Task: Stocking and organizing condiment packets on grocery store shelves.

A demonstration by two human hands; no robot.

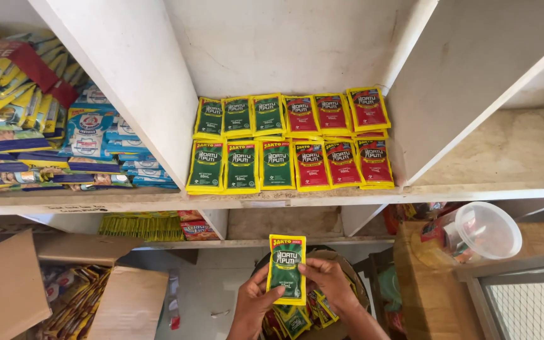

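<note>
Hands, left (253,302) and right (325,277), both pinch one green packet (286,267) standing tall at bottom middle, straight below the shelf's green packets (240,145).

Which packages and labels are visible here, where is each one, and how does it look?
Green sachet: held upright by left hand and right hand; flat, yellow-edged.
Green sachets: middle shelf compartment, left half, two rows.
Red sachets: same compartment, right half, yellow-edged.
Blue and yellow packets: left compartment, stacked.
Loose sachets: in a basket below the hands.
Clear lidded tub: lower right.
Cardboard box: lower left, open.
</note>
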